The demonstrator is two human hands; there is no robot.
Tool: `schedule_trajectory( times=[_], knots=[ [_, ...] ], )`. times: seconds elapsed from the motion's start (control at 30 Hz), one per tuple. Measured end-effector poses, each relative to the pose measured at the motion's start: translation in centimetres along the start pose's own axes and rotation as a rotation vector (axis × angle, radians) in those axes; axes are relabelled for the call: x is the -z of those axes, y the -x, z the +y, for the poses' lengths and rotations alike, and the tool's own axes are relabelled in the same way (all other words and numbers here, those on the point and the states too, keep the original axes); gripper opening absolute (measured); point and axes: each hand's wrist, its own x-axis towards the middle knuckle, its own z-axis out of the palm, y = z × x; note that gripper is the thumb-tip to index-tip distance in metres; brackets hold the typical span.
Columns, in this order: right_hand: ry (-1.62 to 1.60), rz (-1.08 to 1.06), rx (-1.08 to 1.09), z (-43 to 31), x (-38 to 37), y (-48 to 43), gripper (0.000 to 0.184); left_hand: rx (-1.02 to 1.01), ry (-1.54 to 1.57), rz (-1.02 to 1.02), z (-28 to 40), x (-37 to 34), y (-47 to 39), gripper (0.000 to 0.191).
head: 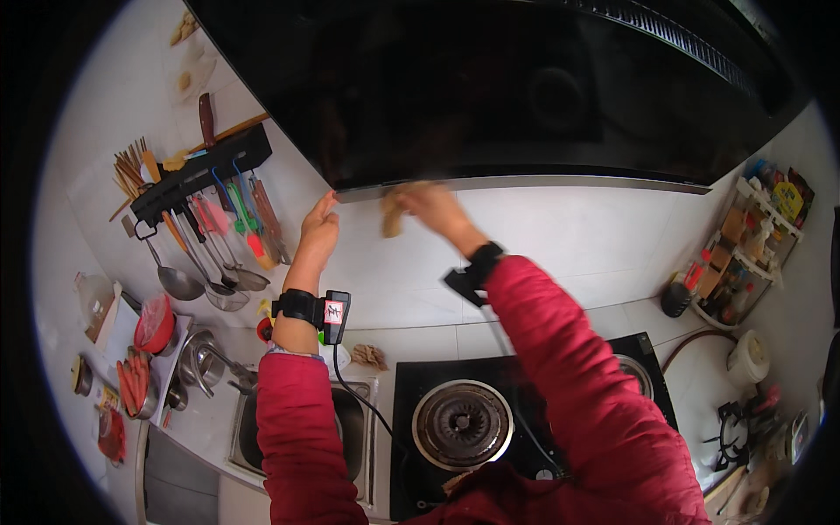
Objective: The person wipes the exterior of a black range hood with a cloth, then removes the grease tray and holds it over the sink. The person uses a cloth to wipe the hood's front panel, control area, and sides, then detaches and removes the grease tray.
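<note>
A black range hood [485, 98] with a metal strip [564, 184] along its lower edge fills the upper part of the head view. My right hand [430, 205] grips a tan cloth [392, 216] against that strip, left of its middle; hand and cloth are blurred. At the hood's lower left corner my left hand [319, 226] is raised, its fingertips touching the corner or very near it. It holds nothing that I can make out. Each wrist wears a black strap with a small device.
Below lies a black gas cooktop [525, 374], beside a metal sink [367, 446] with a faucet [239, 374]. A crumpled brown cloth [369, 356] lies behind them. Utensils hang from a black wall rack [203, 172] at left. A seasoning shelf [741, 256] stands at right.
</note>
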Motion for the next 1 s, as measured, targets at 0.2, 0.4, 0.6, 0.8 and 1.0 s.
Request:
schedule_trajectory(
  times=[0.2, 0.4, 0.6, 0.8, 1.0],
  knots=[
    [-0.097, 0.231, -0.340, 8.0, 13.8, 8.6, 0.024, -0.041, -0.038, -0.044, -0.4, 0.1, -0.2, 0.045],
    [0.030, 0.124, -0.189, 5.1, 10.6, 6.2, 0.020, -0.089, -0.005, -0.066, -1.0, 0.4, -0.6, 0.043],
    [-0.278, -0.046, 0.024, -2.9, -5.0, -2.0, 0.016, -0.040, 0.009, -0.071, -1.0, 0.6, -1.0, 0.043],
    [-0.350, 0.031, 0.001, -3.6, -8.6, -3.9, 0.023, -0.038, 0.052, -0.126, -0.8, 1.1, -1.1, 0.043],
    [-0.361, 0.110, -0.299, 5.8, 4.7, 4.6, 0.027, -0.035, -0.009, -0.060, -0.5, 0.8, -0.4, 0.043]
  ],
)
